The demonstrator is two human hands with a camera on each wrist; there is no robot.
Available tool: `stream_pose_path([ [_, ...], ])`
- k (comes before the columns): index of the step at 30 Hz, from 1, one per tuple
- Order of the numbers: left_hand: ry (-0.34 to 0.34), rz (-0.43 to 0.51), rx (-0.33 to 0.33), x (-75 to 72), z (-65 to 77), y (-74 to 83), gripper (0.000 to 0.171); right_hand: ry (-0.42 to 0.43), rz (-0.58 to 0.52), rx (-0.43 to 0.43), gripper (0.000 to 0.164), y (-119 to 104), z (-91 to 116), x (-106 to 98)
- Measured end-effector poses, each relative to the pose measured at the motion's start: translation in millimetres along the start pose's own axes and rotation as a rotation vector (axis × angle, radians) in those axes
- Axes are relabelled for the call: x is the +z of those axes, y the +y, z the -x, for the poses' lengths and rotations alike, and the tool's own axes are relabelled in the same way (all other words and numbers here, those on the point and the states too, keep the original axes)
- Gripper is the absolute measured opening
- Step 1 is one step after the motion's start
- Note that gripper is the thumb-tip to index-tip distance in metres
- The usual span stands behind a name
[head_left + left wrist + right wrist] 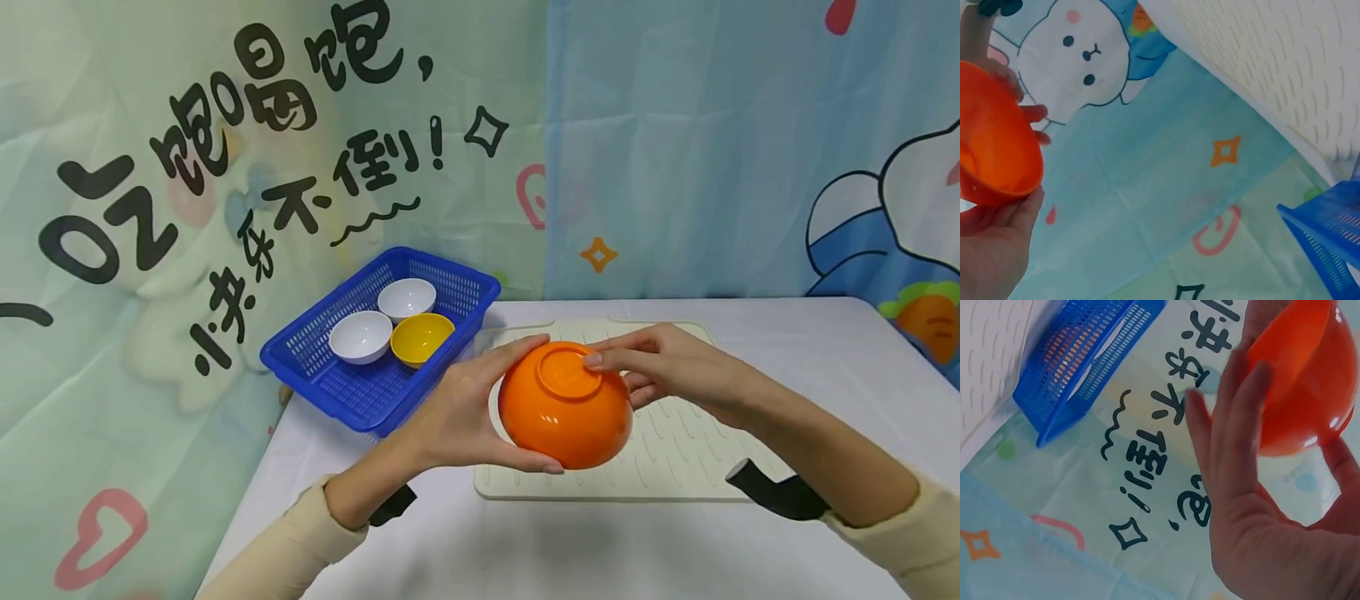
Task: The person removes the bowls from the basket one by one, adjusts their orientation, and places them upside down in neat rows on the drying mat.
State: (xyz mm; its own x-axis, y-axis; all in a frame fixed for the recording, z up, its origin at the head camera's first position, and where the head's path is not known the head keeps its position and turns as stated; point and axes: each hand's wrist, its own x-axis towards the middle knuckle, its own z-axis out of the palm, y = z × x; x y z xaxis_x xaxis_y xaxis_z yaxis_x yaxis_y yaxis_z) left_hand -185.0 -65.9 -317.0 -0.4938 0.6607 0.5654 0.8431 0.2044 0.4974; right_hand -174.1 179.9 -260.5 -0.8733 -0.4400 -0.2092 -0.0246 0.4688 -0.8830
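An orange bowl is held up over the front of the table, tipped so its base and foot ring face the head camera. My left hand grips it from the left, fingers at the top and thumb along the lower side. On the other side, my right hand has its thumb on the foot ring and its fingers behind the bowl. The right wrist view shows those fingers along the bowl's open side, slightly blurred. Inside the bowl, the part seen in the left wrist view shows only plain orange.
A cream ridged mat lies on the white table beneath the hands. To the left stands a blue mesh basket holding two white bowls and a yellow bowl. Printed curtains hang behind the table and at its left.
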Motion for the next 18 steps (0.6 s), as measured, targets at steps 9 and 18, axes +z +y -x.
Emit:
stream_pose_path([
  [9,0.119,0.017,-0.043,5.1,-10.9,-25.0,0.096,0.181,0.132,-0.230,0.058,15,-8,13],
  [18,0.128,0.016,-0.068,7.6,-10.2,-37.1,0.095,0.288,0.332,-0.503,0.089,37,-16,29],
])
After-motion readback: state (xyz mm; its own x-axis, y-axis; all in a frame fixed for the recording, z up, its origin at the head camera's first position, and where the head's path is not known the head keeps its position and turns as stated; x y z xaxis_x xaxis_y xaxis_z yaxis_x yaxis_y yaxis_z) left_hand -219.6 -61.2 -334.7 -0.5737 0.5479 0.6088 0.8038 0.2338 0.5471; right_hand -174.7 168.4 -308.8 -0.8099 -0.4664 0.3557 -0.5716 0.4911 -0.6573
